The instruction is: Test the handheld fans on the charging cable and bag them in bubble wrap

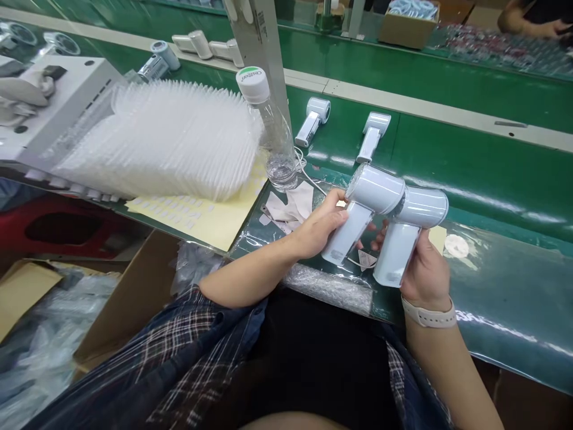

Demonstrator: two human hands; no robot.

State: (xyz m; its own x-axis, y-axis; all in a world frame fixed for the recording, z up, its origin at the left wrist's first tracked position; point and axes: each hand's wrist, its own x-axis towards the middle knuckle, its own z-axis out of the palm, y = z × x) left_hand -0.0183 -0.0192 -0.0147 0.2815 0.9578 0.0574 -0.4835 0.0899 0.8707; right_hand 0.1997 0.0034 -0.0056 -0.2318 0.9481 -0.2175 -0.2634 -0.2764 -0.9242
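My left hand (319,226) grips the handle of a pale blue handheld fan (364,206), its round head pointing up and left. My right hand (423,272), with a white watch strap on the wrist, grips the handle of a second identical fan (409,230). The two fan heads touch side by side above the near edge of the green conveyor belt (492,179). Small white paper scraps (290,206) lie on the bench just left of my left hand.
Two more fans (313,119) (373,134) lie on the belt behind. A clear water bottle (271,128) stands beside a stack of clear plastic trays (170,137). A yellow sticker sheet (210,218) lies below. Cardboard boxes (129,298) sit at lower left. Another person's arm (532,21) is at top right.
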